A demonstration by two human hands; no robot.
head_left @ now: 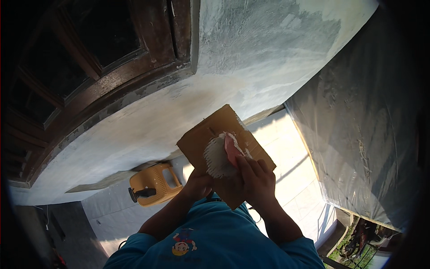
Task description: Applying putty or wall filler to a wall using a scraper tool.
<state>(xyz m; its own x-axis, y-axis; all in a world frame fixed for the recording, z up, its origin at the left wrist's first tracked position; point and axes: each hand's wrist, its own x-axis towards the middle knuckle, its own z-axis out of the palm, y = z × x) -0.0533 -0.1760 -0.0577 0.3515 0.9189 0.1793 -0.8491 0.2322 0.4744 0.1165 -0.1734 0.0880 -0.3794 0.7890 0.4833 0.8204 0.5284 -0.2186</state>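
Observation:
A square of brown cardboard (228,115) is in front of my body, tilted, with its lower left edge gripped in my left hand (198,184). The fingers of that hand are mostly hidden beneath the board. A patch of whitish-grey putty (218,157) lies on the middle of the cardboard. My right hand (257,179) is closed on a flat pink putty spreader (232,149), which rests against the right side of the putty. White paste clings to the spreader's edge.
A wall (251,58) with patchy grey and white coating rises ahead, beside a brown wooden window frame (107,80). A yellow plastic chair (159,179) with a dark object (144,193) on it stands at the left. Plastic sheeting (358,121) hangs at the right above pale floor tiles (300,188).

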